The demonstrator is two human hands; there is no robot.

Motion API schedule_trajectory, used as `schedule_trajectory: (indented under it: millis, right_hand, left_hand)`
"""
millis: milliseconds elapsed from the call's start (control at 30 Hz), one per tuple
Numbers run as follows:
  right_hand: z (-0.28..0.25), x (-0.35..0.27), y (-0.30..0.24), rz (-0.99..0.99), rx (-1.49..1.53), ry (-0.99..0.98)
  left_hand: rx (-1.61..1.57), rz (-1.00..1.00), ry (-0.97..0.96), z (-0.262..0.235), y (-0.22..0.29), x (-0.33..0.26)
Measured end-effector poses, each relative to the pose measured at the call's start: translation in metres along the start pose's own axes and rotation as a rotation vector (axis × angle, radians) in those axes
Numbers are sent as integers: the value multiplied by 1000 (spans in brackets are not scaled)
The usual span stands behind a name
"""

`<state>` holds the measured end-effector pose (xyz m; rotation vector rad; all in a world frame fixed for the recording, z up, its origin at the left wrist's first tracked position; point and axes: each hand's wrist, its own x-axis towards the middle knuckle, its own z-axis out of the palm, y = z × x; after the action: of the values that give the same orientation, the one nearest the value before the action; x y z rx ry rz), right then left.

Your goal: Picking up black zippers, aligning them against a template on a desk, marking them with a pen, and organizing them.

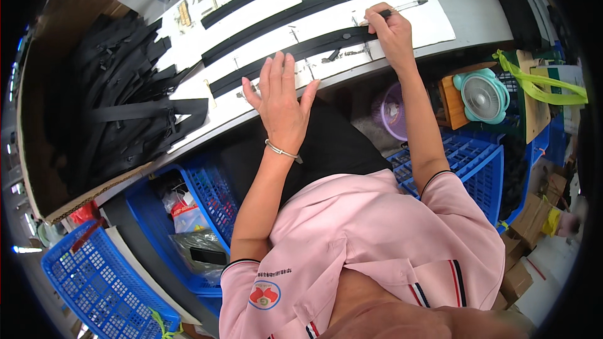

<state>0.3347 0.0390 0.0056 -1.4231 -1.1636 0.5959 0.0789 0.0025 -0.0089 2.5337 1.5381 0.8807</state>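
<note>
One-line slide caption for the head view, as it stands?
Left hand flat on a black zipper strip on the white template sheet; right hand marks it with a pen.

Three black zipper strips (295,16), one pen (402,7), two blue crates (477,163), one fan (482,95)

Grey worktable (483,0); blue crates (477,163) beneath; teal fan (482,95).

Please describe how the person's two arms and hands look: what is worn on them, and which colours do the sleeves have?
Both forearms are bare. The left hand has a thin silver bracelet at the wrist; the right hand wears nothing visible. Both arms come out of short pink sleeves with a dark edge at the hem, part of a pink shirt.
</note>
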Motion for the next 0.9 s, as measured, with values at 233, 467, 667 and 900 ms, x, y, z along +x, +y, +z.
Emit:
schedule_trajectory:
  millis: [233, 467, 667, 900]
  right_hand:
    - [1, 2, 4, 18, 9, -3]
    - [0, 1, -1, 27, -22, -28]
    - [1, 2, 2, -41, -67, -34]
    - [0, -2, 4, -11, -15, -22]
  left_hand:
    - [-297, 54, 93, 20, 39, 41]
    - [-362, 67, 125, 57, 55, 75]
    - [-327, 69, 148, 60, 59, 74]
    - [-295, 73, 151, 60, 59, 74]
